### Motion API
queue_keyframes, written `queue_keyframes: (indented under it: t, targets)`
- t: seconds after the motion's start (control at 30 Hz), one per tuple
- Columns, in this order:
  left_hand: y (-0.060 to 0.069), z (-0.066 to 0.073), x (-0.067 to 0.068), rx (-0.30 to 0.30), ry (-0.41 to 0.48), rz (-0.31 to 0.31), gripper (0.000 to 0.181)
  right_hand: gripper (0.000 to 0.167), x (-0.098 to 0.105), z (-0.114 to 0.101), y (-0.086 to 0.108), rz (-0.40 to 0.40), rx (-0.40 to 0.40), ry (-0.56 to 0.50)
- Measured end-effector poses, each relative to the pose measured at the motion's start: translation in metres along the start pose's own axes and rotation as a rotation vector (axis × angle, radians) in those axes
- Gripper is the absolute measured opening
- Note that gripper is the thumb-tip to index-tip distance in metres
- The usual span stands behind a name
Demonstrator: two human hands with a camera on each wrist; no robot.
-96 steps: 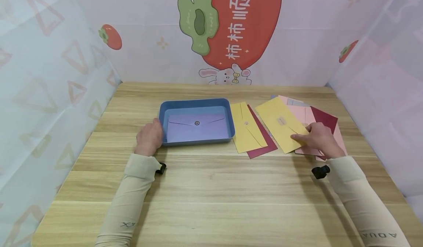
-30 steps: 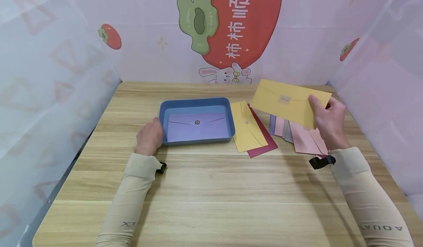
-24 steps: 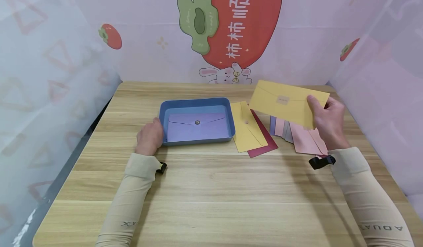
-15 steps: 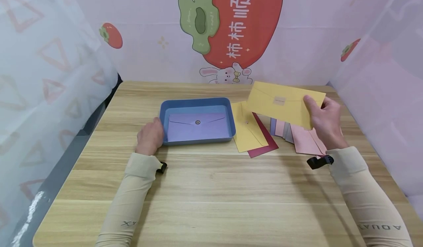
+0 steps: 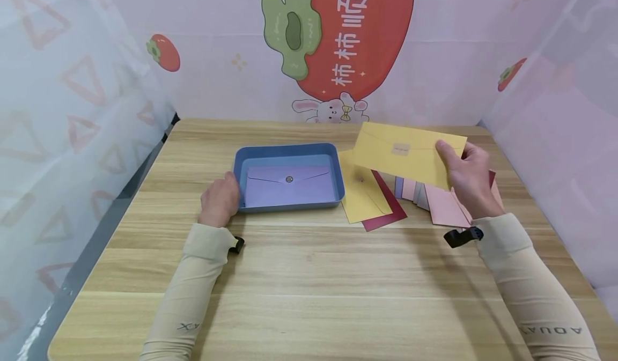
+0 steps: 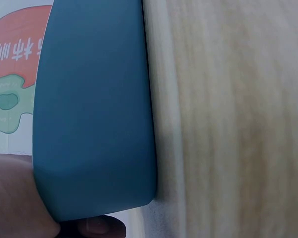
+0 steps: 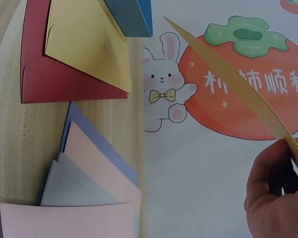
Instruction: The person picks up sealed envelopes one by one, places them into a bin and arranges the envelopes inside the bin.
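Note:
My right hand [image 5: 468,176] pinches a yellow envelope [image 5: 405,152] with a small label on its flap, held up above the table. In the right wrist view the same envelope [image 7: 238,89] shows nearly edge-on, thumb and fingers at its lower end. My left hand [image 5: 219,200] grips the left wall of a shallow blue tray [image 5: 289,150]. The left wrist view has the tray's outer wall [image 6: 94,109] close up, with fingers at its corner. Inside the tray lies a lilac envelope [image 5: 289,192] with a round seal. Another yellow envelope [image 5: 367,200] rests on a dark red one [image 5: 392,211] beside the tray.
Under and beside my right hand, several pink [image 5: 444,205], grey and purple envelopes lie fanned on the wooden table [image 5: 309,280]. A printed cloth [image 5: 217,82] stands behind the table and along both sides.
My right hand has lifted the yellow envelope from the pile at right, turned it nearly sideways, and drifted left with it. The left hand and tray have stayed put.

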State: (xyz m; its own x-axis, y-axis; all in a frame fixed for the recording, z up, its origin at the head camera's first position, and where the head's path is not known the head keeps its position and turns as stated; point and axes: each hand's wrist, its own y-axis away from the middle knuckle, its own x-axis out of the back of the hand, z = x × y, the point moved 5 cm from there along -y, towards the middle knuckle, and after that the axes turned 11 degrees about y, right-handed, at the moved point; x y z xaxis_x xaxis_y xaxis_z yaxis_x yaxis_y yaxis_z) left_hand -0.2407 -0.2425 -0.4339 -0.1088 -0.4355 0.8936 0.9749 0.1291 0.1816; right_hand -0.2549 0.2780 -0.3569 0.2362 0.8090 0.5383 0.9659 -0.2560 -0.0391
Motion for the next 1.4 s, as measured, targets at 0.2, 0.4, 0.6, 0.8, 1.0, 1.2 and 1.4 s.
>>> queue_keyframes:
  t: [0.2, 0.4, 0.6, 0.8, 1.0, 1.2, 1.4]
  targets:
    - [0.0, -0.001, 0.0, 0.002, 0.0, -0.003, 0.025, 0.059, -0.007, -0.003, 0.001, -0.034, -0.002, 0.026]
    - [0.0, 0.0, 0.0, -0.006, 0.006, 0.002, 0.025, 0.063, -0.013, -0.006, 0.002, -0.071, 0.011, 0.019]
    - [0.0, -0.001, 0.001, -0.009, 0.012, 0.005, 0.026, 0.059, -0.019, -0.009, 0.002, -0.081, 0.027, 0.012]
    - [0.0, -0.002, 0.0, -0.007, 0.011, 0.0, 0.026, 0.059, -0.024, -0.011, 0.002, -0.108, 0.014, -0.006]
    - [0.0, -0.001, 0.0, -0.005, 0.012, 0.001, 0.025, 0.065, -0.029, -0.014, 0.002, -0.132, 0.004, -0.005]
    - [0.001, 0.0, 0.0, -0.002, 0.014, 0.0, 0.025, 0.062, -0.035, -0.017, 0.003, -0.153, 0.01, -0.028]
    - [0.0, 0.0, 0.001, -0.006, 0.013, 0.004, 0.024, 0.063, -0.041, -0.02, 0.003, -0.176, 0.02, -0.038]
